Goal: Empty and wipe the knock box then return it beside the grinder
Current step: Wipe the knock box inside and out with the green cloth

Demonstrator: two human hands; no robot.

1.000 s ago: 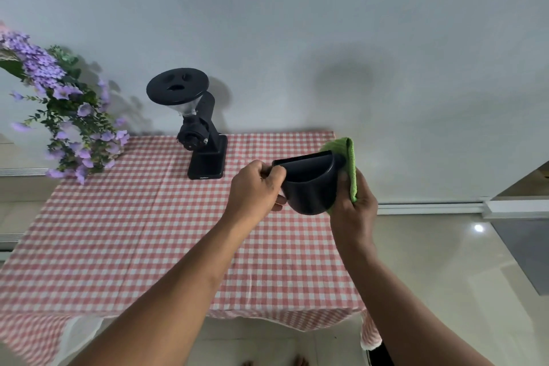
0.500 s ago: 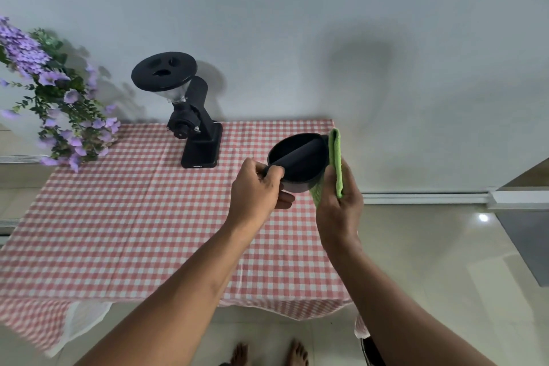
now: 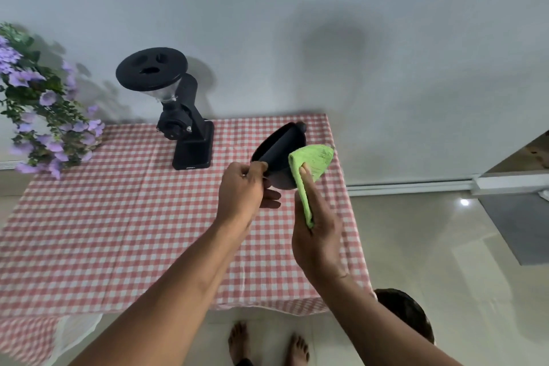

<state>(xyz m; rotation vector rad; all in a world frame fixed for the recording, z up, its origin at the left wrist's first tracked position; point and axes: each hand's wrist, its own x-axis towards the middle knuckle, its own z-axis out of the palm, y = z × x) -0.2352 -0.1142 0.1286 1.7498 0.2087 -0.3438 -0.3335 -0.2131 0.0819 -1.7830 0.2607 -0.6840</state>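
I've got the knock box (image 3: 277, 154) up over the table's (image 3: 118, 217) right side, tilted, mouth facing left; left hand (image 3: 242, 187) pinches its near rim, thumb on top; right hand (image 3: 316, 235) is closed on the green cloth (image 3: 312, 166), pressing it to the box's side; grinder (image 3: 175, 107) stands well apart, back left.

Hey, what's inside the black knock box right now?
The knock box is tilted, and its dark inside shows only the knock bar crossing it; no grounds are visible. The green cloth and the near wall hide the bottom.
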